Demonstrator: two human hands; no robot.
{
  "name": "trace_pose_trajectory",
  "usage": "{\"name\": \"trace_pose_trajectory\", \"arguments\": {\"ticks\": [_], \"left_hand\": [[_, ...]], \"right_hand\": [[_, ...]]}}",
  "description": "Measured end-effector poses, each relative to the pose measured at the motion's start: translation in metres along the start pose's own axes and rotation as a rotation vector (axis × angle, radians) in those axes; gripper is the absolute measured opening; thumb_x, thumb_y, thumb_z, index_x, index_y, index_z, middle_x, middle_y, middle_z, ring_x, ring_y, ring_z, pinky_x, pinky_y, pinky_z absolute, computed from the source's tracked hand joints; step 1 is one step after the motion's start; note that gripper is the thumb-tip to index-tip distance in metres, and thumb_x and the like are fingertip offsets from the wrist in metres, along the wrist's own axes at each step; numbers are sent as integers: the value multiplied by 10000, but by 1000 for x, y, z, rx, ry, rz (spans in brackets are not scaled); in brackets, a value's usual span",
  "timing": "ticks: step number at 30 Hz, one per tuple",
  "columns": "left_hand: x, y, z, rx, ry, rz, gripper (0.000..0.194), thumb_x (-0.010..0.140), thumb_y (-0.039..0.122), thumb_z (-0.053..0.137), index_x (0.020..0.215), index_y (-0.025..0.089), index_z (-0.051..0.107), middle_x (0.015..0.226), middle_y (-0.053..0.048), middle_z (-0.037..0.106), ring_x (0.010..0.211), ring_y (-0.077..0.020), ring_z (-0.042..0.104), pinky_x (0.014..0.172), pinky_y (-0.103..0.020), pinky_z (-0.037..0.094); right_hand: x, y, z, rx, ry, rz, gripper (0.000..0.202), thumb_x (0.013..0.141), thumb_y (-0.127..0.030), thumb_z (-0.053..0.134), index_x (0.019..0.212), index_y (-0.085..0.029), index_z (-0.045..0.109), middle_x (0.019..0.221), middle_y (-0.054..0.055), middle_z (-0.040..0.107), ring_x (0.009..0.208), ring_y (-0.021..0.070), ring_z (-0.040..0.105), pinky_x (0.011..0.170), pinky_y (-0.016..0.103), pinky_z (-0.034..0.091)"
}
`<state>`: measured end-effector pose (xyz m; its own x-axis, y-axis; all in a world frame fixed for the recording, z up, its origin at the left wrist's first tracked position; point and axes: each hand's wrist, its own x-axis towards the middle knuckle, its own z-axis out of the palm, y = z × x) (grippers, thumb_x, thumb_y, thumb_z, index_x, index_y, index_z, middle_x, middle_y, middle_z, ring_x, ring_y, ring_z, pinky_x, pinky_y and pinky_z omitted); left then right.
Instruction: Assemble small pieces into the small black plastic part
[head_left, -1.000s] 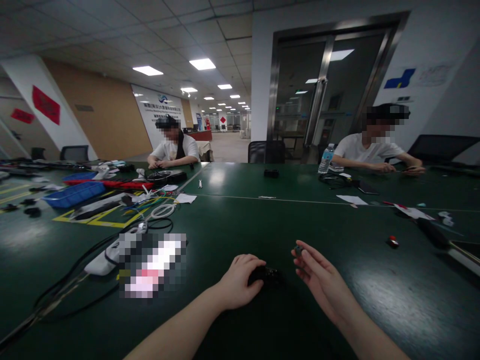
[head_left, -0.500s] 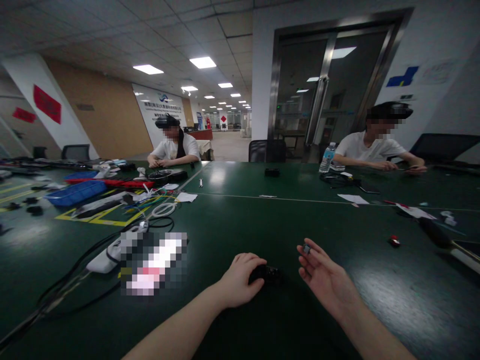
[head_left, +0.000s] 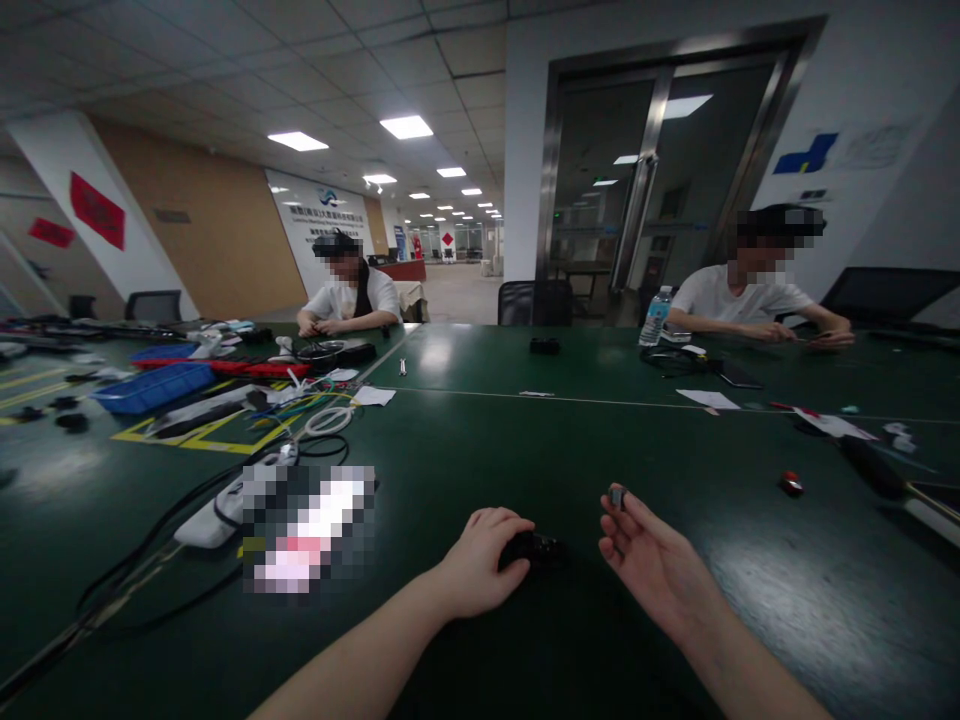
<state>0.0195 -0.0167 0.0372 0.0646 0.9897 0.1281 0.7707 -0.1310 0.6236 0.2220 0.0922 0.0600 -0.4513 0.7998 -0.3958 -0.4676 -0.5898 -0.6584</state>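
My left hand (head_left: pixel 484 560) rests on the green table, its fingers and thumb closed round one end of a small black device (head_left: pixel 538 547). The device lies on the tabletop; its right end shows some small shiny details, and its kind is unclear. To the right, my right hand (head_left: pixel 652 560) is raised with the palm turned inward. Its thumb and fingertips pinch a tiny grey, metallic-looking piece (head_left: pixel 616 496), apart from the black device. The other fingers are loosely curled.
Left lie a white power strip (head_left: pixel 217 510) with black cables, a blurred bright screen (head_left: pixel 322 525) and a blue tray (head_left: pixel 154 388). A red-and-black item (head_left: pixel 790 484) sits right. Across the table are a black block (head_left: pixel 544 346), a water bottle (head_left: pixel 655 316) and two seated people.
My right hand has shifted very slightly to the right with the small grey piece still pinched. My left hand stays on the black device.
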Motion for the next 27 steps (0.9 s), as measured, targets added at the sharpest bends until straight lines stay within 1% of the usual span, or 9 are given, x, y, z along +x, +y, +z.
{"name": "trace_pose_trajectory", "arguments": {"ticks": [5, 10, 13, 16, 21, 27], "left_hand": [[-1, 2, -2, -11, -4, -12, 406, 808, 260, 546, 1211, 248, 500, 1197, -60, 506, 1135, -262, 421, 978, -436, 333], [-1, 1, -2, -17, -13, -27, 411, 813, 269, 547, 1220, 253, 495, 1219, -60, 493, 1159, -272, 399, 983, -451, 327], [-1, 1, -2, -11, -17, -25, 411, 815, 267, 549, 1222, 252, 489, 1214, -57, 495, 1158, -262, 405, 979, -434, 332], [0, 1, -2, -2, -5, 8, 405, 805, 244, 561, 1206, 238, 500, 1184, -58, 515, 1134, -244, 430, 993, -415, 314], [1, -2, 1, 2, 20, 25, 407, 799, 237, 566, 1201, 237, 502, 1174, -59, 522, 1124, -244, 437, 992, -416, 308], [0, 0, 1, 5, 12, 13, 402, 798, 243, 555, 1196, 239, 505, 1173, -62, 522, 1116, -251, 442, 985, -424, 312]], "right_hand": [[0, 1, -1, 3, 22, 0, 111, 739, -283, 675, 845, -251, 667, 803, -20, 650, 663, 126, 584, 570, 232, 486], [3, 1, -4, -56, 16, -41, 137, 742, -306, 665, 872, -262, 669, 809, 0, 650, 663, 156, 588, 579, 273, 495], [4, 2, -5, -49, 18, -40, 122, 750, -308, 659, 864, -263, 665, 813, -7, 649, 651, 144, 584, 574, 261, 491], [3, 2, -3, -3, 22, -10, 101, 743, -279, 671, 841, -254, 666, 812, -18, 650, 640, 124, 579, 557, 234, 484], [3, 5, -2, 6, 14, -47, 219, 667, -190, 739, 859, -261, 660, 802, -48, 661, 636, 99, 578, 545, 201, 467], [4, 11, -4, -138, -5, -116, 268, 627, -240, 779, 870, -274, 669, 853, -37, 661, 678, 118, 588, 583, 227, 476]]}}
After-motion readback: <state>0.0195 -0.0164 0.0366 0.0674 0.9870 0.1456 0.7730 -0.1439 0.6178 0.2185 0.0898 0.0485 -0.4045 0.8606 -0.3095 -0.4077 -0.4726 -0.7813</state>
